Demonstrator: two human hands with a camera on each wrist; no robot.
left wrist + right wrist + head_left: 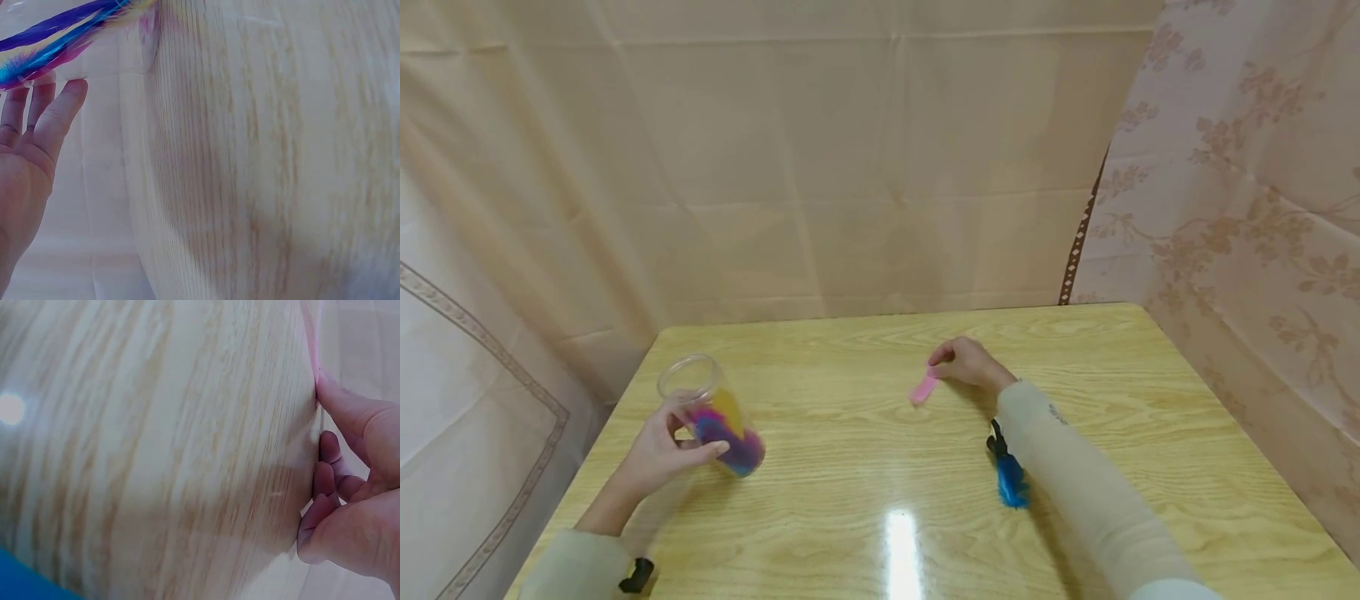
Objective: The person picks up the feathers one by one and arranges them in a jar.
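Observation:
My left hand [658, 446] holds a clear plastic cup [727, 404] with thumb and fingers around its side. The cup is tilted, its round rim to the upper left. Inside are feathers [53, 47] in purple, blue, pink and yellow. Whether the cup's base touches the table cannot be told. Farther right, my right hand [967, 362] pinches one end of a flat pink strip [922, 390] low at the table; only a thin edge of the strip [311, 334] shows in the right wrist view. Its kind is unclear.
A fluffy blue feather [1012, 485] lies by the right sleeve, with a small black piece [997, 440] at its upper end. Another black piece [637, 575] is beside the left sleeve. The wooden table [850, 467] meets beige curtains [850, 167] behind.

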